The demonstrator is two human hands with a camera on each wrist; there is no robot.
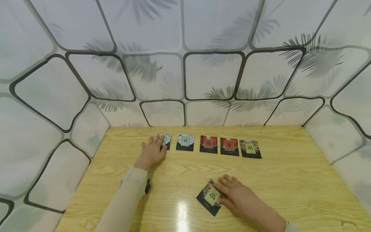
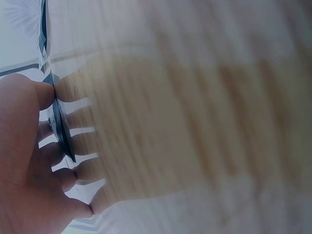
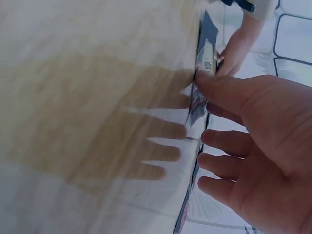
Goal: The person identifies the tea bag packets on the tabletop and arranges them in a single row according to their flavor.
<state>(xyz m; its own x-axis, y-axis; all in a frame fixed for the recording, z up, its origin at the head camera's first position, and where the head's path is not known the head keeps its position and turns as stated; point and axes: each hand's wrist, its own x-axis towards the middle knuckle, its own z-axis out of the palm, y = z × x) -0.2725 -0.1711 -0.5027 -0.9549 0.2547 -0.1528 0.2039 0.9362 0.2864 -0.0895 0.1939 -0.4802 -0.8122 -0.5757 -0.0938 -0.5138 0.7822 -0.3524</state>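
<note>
My left hand [image 1: 152, 152] rests with spread fingers over the left part of a white-and-black packet [image 1: 167, 140] at the left end of a row. In the left wrist view, the packet's dark edge [image 2: 61, 131] shows by the thumb. Nearer the front edge, my right hand [image 1: 239, 195] lies over the right side of a dark packet with a yellow-green label [image 1: 212, 196], turned at a slant on the table. In the right wrist view, thumb and index finger touch this packet [image 3: 207, 56], while the other fingers extend fairly straight.
Along the back of the wooden table [image 1: 174, 170] the row continues with another white-and-black packet [image 1: 185, 142], two red-and-black packets [image 1: 208, 144] [image 1: 229, 146] and a yellow-green-labelled packet [image 1: 250, 148]. A patterned cloth wall [image 1: 211, 77] encloses the table behind and at both sides.
</note>
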